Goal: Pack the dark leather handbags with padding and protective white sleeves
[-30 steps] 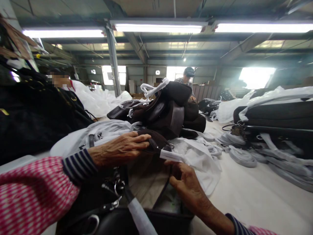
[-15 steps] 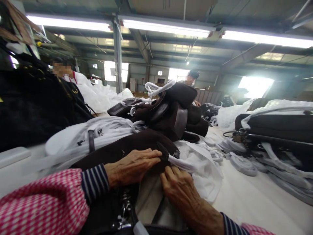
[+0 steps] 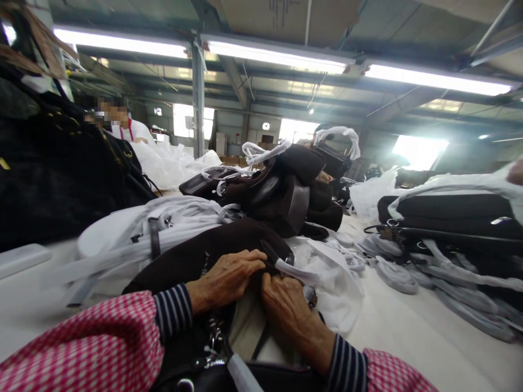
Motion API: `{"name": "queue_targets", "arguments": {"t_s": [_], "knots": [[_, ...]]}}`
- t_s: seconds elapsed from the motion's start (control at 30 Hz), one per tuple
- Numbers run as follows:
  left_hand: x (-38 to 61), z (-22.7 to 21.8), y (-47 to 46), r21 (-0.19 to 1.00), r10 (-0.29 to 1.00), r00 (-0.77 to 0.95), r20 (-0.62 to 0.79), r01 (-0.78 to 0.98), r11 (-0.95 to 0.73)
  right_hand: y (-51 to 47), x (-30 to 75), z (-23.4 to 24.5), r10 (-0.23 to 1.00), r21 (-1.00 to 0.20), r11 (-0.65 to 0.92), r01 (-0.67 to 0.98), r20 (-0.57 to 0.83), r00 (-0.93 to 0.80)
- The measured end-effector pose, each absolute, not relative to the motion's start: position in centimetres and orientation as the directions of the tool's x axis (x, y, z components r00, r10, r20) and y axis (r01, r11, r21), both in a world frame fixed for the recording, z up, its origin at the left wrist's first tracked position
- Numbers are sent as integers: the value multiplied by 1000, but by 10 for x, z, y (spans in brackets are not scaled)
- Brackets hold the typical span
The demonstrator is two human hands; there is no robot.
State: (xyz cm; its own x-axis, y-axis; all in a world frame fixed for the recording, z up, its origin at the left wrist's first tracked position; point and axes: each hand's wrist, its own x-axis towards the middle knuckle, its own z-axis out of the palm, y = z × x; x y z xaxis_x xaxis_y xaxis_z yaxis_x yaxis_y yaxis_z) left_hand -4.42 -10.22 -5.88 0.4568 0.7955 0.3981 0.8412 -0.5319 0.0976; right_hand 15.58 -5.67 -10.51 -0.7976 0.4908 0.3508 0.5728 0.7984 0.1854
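A dark brown handbag (image 3: 212, 250) lies in front of me on the white table (image 3: 408, 326). My left hand (image 3: 226, 277) rests on the bag's top edge, its fingers pinching the bag's dark strap end (image 3: 272, 255). Right beside it, my right hand (image 3: 288, 307) presses on the bag's open mouth, fingertips touching the left hand's. A white paper wrap (image 3: 300, 272) covers the strap just past my fingers. A metal clasp and chain (image 3: 212, 340) hang below my wrists.
A heap of dark bags (image 3: 281, 190) with white-wrapped handles stands behind. Black bags (image 3: 449, 218) lie at the right, with white wrapped straps (image 3: 400, 267) beside them. A big black bag (image 3: 49, 174) fills the left. One person (image 3: 122, 122) sits at far left; another lifts a bag (image 3: 335, 149) at the back.
My right hand came up from the bag's opening to meet my left hand at the strap. The bag shifted nearer. The person at the back raised a bag.
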Motion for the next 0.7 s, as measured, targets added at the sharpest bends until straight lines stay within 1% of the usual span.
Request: {"name": "queue_targets", "arguments": {"t_s": [0.1,0.23,0.33,0.4,0.43,0.53,0.57,0.6,0.63,0.7], "knots": [[-45,-63,-101,115,785,451,424,833,-541,-60,157,-110,516,206,769,605,359,-778],[-42,-64,-102,120,797,439,415,842,-526,-60,148,-95,615,137,731,668,291,-733],[-40,-65,-103,118,802,435,409,846,-520,-62,143,-87,659,141,698,702,256,-707],[-41,-66,-103,118,798,439,412,843,-524,-65,147,-93,627,208,700,683,279,-727],[-41,-67,-103,116,792,443,420,840,-531,-65,151,-98,579,266,709,653,309,-754],[-42,-69,-103,97,769,458,447,829,-550,-64,165,-116,351,480,709,516,395,-849],[-43,-70,-103,86,762,462,454,828,-554,-61,168,-120,294,522,704,482,403,-867],[-43,-70,-102,75,755,467,460,827,-557,-59,170,-122,274,533,707,465,400,-875],[-42,-71,-102,68,749,468,468,827,-559,-56,171,-122,288,514,721,464,387,-876],[-42,-71,-102,64,741,464,485,827,-559,-53,170,-115,378,398,778,487,323,-868]]}}
